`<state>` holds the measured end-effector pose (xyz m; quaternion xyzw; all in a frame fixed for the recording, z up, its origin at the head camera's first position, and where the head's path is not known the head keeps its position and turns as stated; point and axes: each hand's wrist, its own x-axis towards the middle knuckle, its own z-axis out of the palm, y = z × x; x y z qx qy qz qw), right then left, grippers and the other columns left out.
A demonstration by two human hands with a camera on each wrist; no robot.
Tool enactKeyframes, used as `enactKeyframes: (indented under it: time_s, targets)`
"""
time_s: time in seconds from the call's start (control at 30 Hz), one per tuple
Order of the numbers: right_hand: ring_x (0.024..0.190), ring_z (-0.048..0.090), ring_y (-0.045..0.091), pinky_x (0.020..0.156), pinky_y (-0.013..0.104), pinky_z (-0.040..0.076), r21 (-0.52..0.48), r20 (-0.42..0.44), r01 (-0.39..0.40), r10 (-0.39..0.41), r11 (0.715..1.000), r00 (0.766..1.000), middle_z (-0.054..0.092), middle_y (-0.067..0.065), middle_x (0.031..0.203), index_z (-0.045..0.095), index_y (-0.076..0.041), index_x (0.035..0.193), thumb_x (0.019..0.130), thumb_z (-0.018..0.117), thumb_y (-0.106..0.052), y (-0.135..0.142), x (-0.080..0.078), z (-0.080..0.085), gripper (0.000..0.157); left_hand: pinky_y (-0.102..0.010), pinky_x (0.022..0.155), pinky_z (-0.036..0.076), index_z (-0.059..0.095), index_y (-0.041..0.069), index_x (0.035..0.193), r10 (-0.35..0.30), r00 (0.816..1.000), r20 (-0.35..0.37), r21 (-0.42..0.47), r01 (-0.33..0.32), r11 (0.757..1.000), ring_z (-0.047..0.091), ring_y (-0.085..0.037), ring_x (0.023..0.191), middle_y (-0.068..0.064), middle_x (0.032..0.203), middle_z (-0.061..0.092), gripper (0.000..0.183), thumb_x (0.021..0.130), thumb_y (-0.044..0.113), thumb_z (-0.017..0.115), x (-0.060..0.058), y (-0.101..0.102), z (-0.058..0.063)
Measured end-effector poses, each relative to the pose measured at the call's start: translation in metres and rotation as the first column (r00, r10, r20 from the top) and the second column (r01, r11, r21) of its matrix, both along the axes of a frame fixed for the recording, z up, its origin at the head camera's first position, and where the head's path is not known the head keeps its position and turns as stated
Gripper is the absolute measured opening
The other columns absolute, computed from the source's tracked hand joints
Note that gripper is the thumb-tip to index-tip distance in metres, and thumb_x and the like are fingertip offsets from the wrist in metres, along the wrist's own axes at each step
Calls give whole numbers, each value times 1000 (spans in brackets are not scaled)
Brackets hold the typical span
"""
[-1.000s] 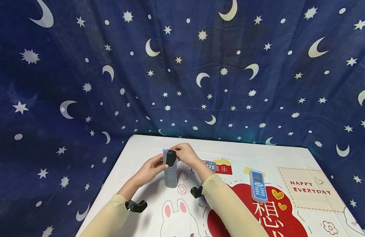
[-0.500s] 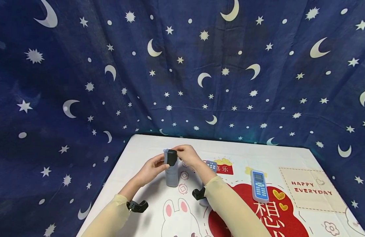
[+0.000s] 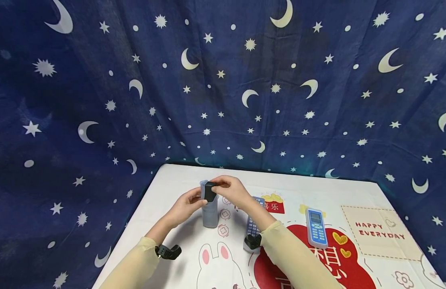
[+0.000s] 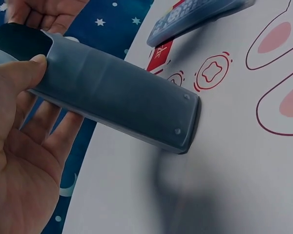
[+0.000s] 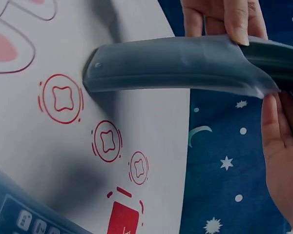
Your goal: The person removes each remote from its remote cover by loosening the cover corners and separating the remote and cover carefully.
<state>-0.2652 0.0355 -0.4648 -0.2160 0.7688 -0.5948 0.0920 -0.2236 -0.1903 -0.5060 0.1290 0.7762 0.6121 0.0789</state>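
A black remote control (image 3: 209,193) stands upright on end inside a translucent blue-grey silicone cover (image 3: 210,216), whose lower end is at the tablecloth. My left hand (image 3: 184,207) grips the upper part of the cover, with the thumb pressed over its front edge and the fingers behind. At the top, my right hand (image 3: 232,190) pinches the remote's bare black end, thumb in front. In the left wrist view the cover (image 4: 119,90) shows a smooth face with small bumps near its bottom. The right wrist view shows the cover's slanted opening beside the right fingers (image 5: 271,122).
A covered remote with a keypad (image 3: 253,226) lies under the right forearm, partly hidden by it and the wrist camera. Farther right another blue-edged remote (image 3: 316,227) lies on the printed white tablecloth (image 3: 183,176). A dark blue curtain (image 3: 223,100) hangs behind the table.
My right hand has shifted from the side of the cover to the top of the black remote, its thumb now across the front. The left hand keeps its hold.
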Motion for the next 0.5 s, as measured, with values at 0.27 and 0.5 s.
enactKeyframes:
  time_s: [0.27,0.5]
  targets:
    - [91,68,12,80,32,59,98,-104,103,-93,990,990,71,-7,103,74,-19,115,93,78,-33,-4,9,4,26,-46,106,48,48,5,147,78,996,44,52,-80,995,58,-29,127,-15,139,57,51,102,24,63,-2,2,13]
    - [90,67,11,79,31,59,135,-136,140,-121,981,983,69,-6,104,74,-17,114,92,79,-31,-6,10,5,26,-40,92,57,62,-1,124,275,957,89,133,-285,949,67,-28,110,-16,121,65,47,100,40,67,-9,11,37]
